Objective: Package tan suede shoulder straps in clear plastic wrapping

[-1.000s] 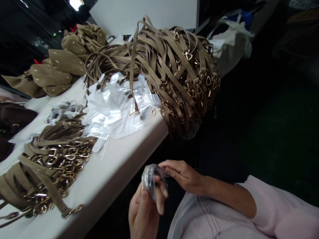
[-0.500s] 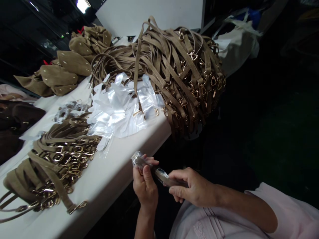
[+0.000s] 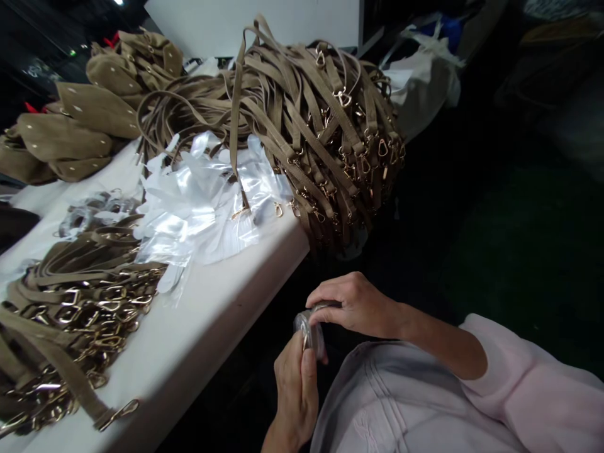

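Between my hands, in front of my body and off the table's edge, is a brown strap wrapped in clear plastic (image 3: 309, 333), bent into a small coil. My left hand (image 3: 295, 377) is closed around its lower side, thumb towards me. From above, my right hand (image 3: 353, 305) pinches the strap's other part between thumb and fingers. Clear plastic sleeves (image 3: 198, 207) lie in a loose heap on the table nearby. Behind them a large pile of brown straps (image 3: 292, 119) with gold clasps hangs over the table's corner.
The white-covered table (image 3: 226, 296) runs along my left. On it lie another bundle of straps with gold clasps (image 3: 85, 302), several plastic-wrapped coils (image 3: 94, 211) and brown bags (image 3: 101, 113). A white panel (image 3: 255, 25) stands behind; a pale sack (image 3: 425, 82) is at the back right.
The wrapped strap was stretched out lengthwise between my hands and is now bent into a compact coil. My hands have come closer together, the left moving right. The view has shifted right.
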The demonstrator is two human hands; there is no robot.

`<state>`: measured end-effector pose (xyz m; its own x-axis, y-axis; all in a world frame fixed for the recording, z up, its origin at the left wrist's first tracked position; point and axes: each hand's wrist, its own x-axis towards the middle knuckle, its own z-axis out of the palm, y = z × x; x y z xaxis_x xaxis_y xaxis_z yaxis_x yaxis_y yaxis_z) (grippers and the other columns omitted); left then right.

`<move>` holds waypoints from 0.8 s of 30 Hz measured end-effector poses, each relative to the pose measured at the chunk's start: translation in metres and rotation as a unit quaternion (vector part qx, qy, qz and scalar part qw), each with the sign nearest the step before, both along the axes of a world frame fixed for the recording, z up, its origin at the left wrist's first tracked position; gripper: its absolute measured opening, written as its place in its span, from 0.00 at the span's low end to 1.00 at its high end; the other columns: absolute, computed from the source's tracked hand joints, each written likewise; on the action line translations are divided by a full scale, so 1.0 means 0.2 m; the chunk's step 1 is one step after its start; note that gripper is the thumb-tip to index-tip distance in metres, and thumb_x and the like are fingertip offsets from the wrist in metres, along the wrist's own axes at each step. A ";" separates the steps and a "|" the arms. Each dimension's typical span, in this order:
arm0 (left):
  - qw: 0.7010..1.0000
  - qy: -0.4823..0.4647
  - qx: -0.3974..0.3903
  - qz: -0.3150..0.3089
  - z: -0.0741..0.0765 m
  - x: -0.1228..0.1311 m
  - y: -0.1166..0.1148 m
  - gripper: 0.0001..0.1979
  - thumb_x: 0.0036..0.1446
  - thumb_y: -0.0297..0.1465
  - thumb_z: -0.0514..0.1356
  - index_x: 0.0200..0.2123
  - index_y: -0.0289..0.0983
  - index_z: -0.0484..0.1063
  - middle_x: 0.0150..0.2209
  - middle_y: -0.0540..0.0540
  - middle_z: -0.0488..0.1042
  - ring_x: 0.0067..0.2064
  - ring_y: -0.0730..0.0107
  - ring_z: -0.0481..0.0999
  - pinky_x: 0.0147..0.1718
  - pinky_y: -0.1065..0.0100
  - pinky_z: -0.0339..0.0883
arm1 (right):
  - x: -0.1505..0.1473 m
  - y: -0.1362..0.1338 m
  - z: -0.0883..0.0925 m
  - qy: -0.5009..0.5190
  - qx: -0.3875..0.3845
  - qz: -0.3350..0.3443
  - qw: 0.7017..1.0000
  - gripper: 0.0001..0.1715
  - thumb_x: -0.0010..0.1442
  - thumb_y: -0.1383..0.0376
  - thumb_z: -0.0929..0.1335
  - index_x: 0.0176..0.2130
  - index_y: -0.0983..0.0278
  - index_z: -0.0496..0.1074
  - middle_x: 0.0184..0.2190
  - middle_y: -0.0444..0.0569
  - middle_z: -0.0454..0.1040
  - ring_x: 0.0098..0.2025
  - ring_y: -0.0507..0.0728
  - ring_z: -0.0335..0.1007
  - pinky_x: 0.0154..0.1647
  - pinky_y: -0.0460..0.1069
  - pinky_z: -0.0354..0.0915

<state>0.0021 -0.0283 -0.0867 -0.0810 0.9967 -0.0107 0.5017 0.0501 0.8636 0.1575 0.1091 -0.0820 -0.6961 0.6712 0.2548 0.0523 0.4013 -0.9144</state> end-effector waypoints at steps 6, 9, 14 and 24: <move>0.962 -0.243 -0.126 0.006 0.09 0.02 -0.06 0.19 0.66 0.44 0.52 0.39 0.34 0.71 0.22 0.50 0.66 0.24 0.73 0.63 0.30 0.68 0.59 | -0.01 0.09 -0.05 0.042 -0.064 0.139 0.987 0.18 0.65 0.54 0.68 0.37 0.66 0.80 0.33 0.47 0.77 0.36 0.52 0.72 0.40 0.45 0.64; 0.922 -0.362 -0.133 0.025 0.16 0.03 -0.08 0.24 0.63 0.48 0.54 0.41 0.33 0.74 0.16 0.51 0.64 0.23 0.71 0.64 0.29 0.68 0.59 | -0.03 0.07 -0.05 0.073 -0.084 0.171 0.979 0.25 0.68 0.52 0.64 0.34 0.68 0.78 0.33 0.50 0.75 0.39 0.53 0.69 0.47 0.48 0.63; 0.904 -0.417 0.019 0.088 0.24 0.01 -0.04 0.20 0.63 0.44 0.56 0.42 0.34 0.77 0.14 0.48 0.67 0.26 0.66 0.70 0.31 0.68 0.66 | -0.09 -0.05 -0.05 0.133 -0.306 0.178 0.926 0.28 0.68 0.48 0.62 0.47 0.70 0.74 0.34 0.48 0.71 0.34 0.51 0.66 0.37 0.46 0.65; 0.887 -0.369 0.160 0.226 0.27 -0.04 0.13 0.18 0.61 0.43 0.60 0.45 0.34 0.74 0.24 0.50 0.68 0.34 0.68 0.71 0.39 0.67 0.71 | -0.10 -0.18 -0.04 0.079 -0.263 0.166 0.947 0.17 0.67 0.60 0.65 0.49 0.68 0.73 0.29 0.45 0.72 0.29 0.50 0.68 0.32 0.44 0.65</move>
